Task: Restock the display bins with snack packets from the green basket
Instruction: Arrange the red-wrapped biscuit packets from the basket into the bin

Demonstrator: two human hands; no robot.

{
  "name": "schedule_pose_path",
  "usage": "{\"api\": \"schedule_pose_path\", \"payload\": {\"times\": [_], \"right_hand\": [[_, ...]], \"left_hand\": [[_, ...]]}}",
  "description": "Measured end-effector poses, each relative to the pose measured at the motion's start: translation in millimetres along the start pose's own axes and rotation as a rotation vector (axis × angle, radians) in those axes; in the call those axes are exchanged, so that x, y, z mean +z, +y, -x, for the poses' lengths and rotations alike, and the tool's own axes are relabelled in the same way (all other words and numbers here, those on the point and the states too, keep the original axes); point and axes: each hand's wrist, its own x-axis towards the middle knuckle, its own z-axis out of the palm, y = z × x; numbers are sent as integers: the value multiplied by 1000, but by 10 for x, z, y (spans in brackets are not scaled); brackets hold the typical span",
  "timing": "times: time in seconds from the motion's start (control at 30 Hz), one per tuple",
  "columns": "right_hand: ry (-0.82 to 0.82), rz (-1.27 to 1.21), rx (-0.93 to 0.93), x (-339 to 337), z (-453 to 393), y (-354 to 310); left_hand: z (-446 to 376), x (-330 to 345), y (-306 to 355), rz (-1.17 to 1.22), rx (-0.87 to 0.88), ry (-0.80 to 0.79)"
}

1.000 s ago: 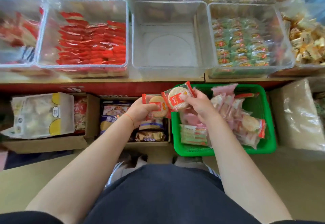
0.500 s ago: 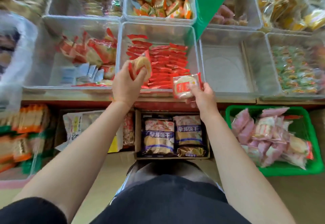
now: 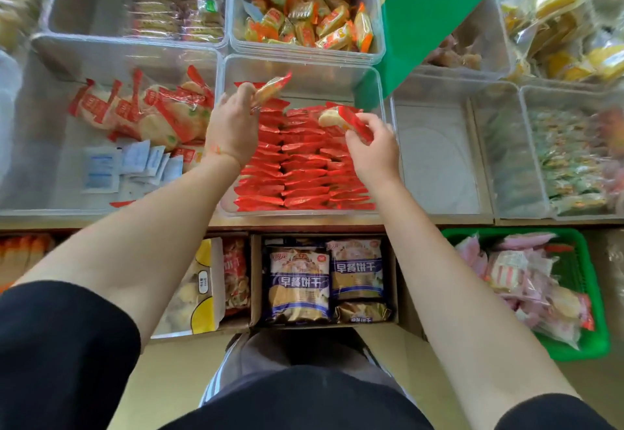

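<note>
Holding packets — left hand (image 3: 231,126) | right hand (image 3: 373,151) | over red-packet bin (image 3: 304,68)

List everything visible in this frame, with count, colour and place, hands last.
red packet bin: one, clear, centre shelf, rows of red packets
held packets: two, red and clear, one in left hand, one in right hand, above that bin
rice cracker bin: one, clear, left of centre
orange packet bin: one, clear, behind centre
empty bin: one, clear, right of centre
green basket: one, lower right, pink and clear packets inside
cardboard box: one, brown, below shelf, blue-labelled bags inside
left hand: pinches a packet
right hand: pinches a packet
</note>
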Motion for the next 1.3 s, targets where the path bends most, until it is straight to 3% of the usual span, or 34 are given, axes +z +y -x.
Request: {"api": "schedule_pose_path", "payload": {"times": [0.1,0.3,0.5,0.77,0.87,1.0,1.13,1.2,1.3], "right_hand": [[18,76,-78,109,-307,-81],[-94,305,-191,532,-915,-169],[-285,655,-158,876,-1107,-102],[-466,881,-55,1010,-1189,-132],[-363,805,-135,964,-1154,-243],[-108,461,-495,844,-907,-483],[-246,579,-705,917,-676,-567],[-186,571,-703,922,-663,-537],[-166,425,-449,743,-670,-500]], "left_hand": [[-84,111,-72,-62,33,-25],[-103,103,-114,-59,-8,-34],[-103,75,-87,-29,-18,-20],[-95,82,-74,46,-48,-2],[-95,82,-67,67,-45,4],[-97,82,-68,65,-30,13],[-90,83,-67,51,-10,8],[-83,91,-83,42,4,14],[-70,67,-74,-5,-26,-60]]}}
